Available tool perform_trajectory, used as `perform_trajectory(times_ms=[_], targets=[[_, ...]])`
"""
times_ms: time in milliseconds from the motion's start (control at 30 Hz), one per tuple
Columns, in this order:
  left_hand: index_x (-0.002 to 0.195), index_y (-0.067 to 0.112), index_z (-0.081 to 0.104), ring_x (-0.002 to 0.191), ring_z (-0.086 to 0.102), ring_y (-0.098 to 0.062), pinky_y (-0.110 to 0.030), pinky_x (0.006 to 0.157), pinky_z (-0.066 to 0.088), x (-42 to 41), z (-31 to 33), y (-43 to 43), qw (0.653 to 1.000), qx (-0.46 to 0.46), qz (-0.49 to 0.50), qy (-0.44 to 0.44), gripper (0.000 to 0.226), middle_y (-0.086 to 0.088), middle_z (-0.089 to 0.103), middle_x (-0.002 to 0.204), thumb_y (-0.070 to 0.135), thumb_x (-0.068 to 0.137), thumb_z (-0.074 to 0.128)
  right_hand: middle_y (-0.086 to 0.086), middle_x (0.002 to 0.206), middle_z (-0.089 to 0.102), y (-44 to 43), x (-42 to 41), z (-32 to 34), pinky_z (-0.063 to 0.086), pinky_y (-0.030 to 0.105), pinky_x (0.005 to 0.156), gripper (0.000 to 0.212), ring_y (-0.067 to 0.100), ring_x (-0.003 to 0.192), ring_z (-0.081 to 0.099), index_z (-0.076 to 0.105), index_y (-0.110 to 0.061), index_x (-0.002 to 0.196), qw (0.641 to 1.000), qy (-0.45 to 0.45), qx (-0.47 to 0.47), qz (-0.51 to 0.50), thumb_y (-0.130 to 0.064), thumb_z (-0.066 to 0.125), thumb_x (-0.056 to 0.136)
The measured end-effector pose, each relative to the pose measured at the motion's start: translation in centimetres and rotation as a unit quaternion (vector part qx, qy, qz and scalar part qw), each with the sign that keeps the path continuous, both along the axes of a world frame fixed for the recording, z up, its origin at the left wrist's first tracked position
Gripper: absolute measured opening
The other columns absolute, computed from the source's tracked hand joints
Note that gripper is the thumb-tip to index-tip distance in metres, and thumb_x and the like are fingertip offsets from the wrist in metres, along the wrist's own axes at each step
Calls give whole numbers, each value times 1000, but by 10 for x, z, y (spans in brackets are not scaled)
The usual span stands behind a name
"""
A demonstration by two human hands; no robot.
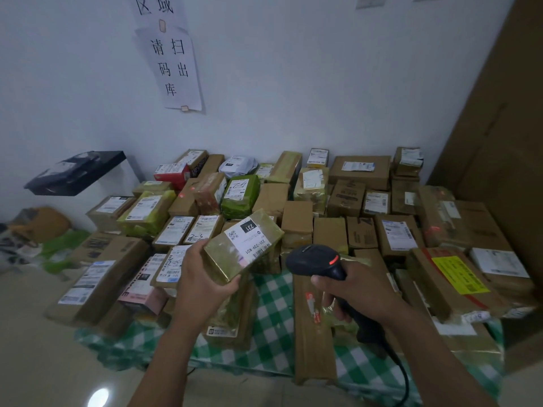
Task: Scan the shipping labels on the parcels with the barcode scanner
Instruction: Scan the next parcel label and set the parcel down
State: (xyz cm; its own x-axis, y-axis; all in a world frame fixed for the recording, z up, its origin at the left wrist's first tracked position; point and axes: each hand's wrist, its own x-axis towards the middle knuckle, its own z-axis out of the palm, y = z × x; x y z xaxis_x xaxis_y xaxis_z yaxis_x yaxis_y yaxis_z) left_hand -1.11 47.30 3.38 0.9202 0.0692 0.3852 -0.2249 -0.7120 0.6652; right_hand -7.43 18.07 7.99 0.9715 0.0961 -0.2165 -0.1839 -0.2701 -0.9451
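Right hand (352, 292) nearest: my fingers curl round the grip of one black corded barcode scanner (316, 259). My left hand (205, 277) grips one yellow-taped cardboard parcel (232, 259) just beside it, white shipping label (249, 239) facing up, above the green-checked tablecloth (273, 318). Recommendation: square the scanner's nose on the barcode and hold steady. Tabled parcels: several dozen, exact count unobtainable.

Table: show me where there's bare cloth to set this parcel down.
Best spot: the checked cloth strip between the stack below the held parcel and the long box. A narrower band runs along the front edge. Everywhere else, back to the wall and out to both sides, parcels are packed tight.
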Motion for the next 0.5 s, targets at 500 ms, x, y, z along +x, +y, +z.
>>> perform_trajectory(times_ms=[500], targets=[[140,9,40,125,44,-20,-36,104,40,-12,6,2,999,30,-27,-28,98,-8,47,134,19,58,95,14,67,70,0,1,0,46,26,43,27,17,45,59,66,-4,95,1000,19,-7,23,-30,69,91]])
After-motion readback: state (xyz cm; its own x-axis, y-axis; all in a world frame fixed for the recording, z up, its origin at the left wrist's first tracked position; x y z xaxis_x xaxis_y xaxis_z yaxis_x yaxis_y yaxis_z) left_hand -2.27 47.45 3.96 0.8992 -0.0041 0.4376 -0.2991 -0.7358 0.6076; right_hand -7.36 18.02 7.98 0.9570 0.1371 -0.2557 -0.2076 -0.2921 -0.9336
